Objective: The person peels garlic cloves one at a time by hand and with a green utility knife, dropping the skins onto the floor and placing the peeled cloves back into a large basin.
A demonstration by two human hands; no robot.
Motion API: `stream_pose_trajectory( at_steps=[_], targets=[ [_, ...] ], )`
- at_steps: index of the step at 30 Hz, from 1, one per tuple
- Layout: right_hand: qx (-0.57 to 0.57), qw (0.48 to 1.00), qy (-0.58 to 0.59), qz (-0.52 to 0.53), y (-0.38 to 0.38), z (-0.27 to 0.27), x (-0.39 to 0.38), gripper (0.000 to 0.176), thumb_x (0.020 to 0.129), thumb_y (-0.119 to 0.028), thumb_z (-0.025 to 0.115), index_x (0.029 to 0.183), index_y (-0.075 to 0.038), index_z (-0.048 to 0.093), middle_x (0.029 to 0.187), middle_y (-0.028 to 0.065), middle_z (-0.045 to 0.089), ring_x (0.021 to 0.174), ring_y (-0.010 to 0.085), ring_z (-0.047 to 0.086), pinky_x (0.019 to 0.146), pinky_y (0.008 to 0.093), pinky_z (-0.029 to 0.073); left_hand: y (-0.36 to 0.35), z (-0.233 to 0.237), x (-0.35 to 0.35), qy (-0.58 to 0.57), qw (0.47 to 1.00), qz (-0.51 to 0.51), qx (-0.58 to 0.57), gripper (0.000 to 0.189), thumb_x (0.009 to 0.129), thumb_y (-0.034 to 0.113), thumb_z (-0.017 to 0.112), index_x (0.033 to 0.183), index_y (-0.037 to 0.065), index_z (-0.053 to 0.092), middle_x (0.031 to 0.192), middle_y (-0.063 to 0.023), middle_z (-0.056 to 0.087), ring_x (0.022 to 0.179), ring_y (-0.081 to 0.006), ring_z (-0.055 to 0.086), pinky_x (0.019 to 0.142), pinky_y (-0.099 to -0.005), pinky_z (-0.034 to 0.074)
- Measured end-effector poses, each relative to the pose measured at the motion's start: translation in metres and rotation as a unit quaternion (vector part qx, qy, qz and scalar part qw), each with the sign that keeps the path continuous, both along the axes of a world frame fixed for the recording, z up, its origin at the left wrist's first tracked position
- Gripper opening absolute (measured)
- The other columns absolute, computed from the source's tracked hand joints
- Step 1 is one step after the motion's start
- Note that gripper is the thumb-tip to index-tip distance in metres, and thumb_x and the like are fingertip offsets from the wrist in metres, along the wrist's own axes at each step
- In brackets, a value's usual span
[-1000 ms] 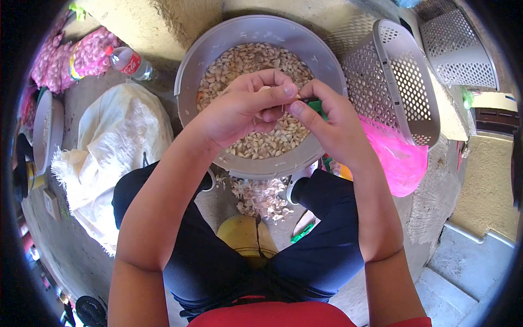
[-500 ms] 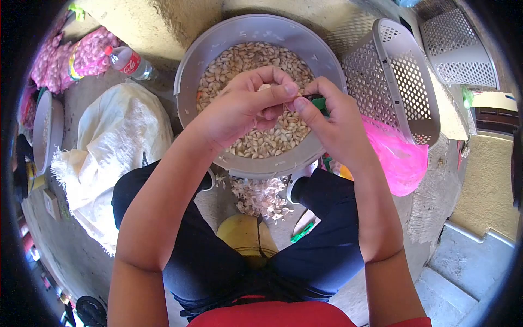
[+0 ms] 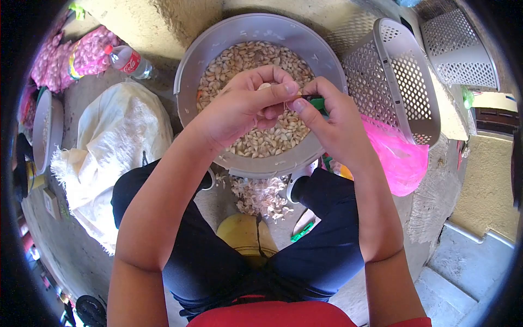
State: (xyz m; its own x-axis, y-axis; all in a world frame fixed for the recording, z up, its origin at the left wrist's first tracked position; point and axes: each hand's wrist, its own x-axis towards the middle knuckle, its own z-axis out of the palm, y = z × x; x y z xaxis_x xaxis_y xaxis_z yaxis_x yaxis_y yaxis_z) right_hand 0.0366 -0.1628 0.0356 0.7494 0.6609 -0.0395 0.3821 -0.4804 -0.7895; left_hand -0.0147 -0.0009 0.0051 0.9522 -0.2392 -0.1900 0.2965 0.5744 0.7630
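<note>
My left hand (image 3: 248,103) is closed, and a pale garlic clove (image 3: 264,86) shows between its curled fingers. In my right hand (image 3: 333,117) is a small knife with a green handle (image 3: 318,104), mostly covered by the fingers. The two thumbs nearly meet at a tiny bit that I cannot make out. Both hands are over a large grey tub (image 3: 190,65), in which many garlic cloves (image 3: 272,135) lie.
Garlic skins (image 3: 260,197) are heaped on the floor between my feet. To the right stand a perforated grey basket (image 3: 376,82) and a pink plastic bag (image 3: 397,158). On the left are a white sack (image 3: 117,125), a cola bottle (image 3: 129,61) and pink net bags of garlic (image 3: 92,52).
Both hands keep almost the same place and grip; the right thumb has shifted very slightly. Nothing has been picked up or let go.
</note>
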Motion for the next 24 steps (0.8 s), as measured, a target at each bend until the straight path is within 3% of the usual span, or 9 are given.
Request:
stream_pose_trajectory(
  at_steps=[13, 16, 24],
  targets=[
    [-0.013, 1.000, 0.015, 0.023, -0.001, 0.002, 0.001, 0.033, 0.081, -0.032, 0.052, 0.086, 0.000, 0.050, 0.070, 0.0203, 0.056, 0.069, 0.0347, 0.056, 0.060, 0.0386, 0.042, -0.003, -0.006, 0.001, -0.011, 1.000, 0.018, 0.001, 0.013, 0.082, 0.022, 0.056, 0.079, 0.011, 0.050, 0.064, 0.0061, 0.046, 0.049, -0.0007, 0.037, 0.043, -0.0158, 0.031],
    [0.030, 0.999, -0.015, 0.034, -0.002, -0.006, 0.001, 0.031, 0.082, -0.031, 0.051, 0.085, 0.001, 0.050, 0.070, 0.0206, 0.056, 0.068, 0.0357, 0.056, 0.059, 0.0399, 0.042, -0.006, -0.007, 0.000, -0.011, 0.999, 0.031, -0.009, 0.014, 0.082, 0.022, 0.056, 0.077, 0.011, 0.049, 0.063, 0.0058, 0.046, 0.047, -0.0010, 0.036, 0.042, -0.0162, 0.029],
    [-0.014, 0.999, -0.039, 0.023, 0.002, -0.001, -0.001, 0.029, 0.081, -0.028, 0.051, 0.082, 0.001, 0.050, 0.068, 0.0210, 0.055, 0.067, 0.0369, 0.055, 0.058, 0.0399, 0.042, -0.011, -0.006, -0.001, 0.019, 0.997, 0.077, -0.011, 0.015, 0.083, 0.022, 0.056, 0.078, 0.011, 0.047, 0.061, 0.0051, 0.046, 0.046, -0.0010, 0.036, 0.041, -0.0160, 0.027]
  ],
)
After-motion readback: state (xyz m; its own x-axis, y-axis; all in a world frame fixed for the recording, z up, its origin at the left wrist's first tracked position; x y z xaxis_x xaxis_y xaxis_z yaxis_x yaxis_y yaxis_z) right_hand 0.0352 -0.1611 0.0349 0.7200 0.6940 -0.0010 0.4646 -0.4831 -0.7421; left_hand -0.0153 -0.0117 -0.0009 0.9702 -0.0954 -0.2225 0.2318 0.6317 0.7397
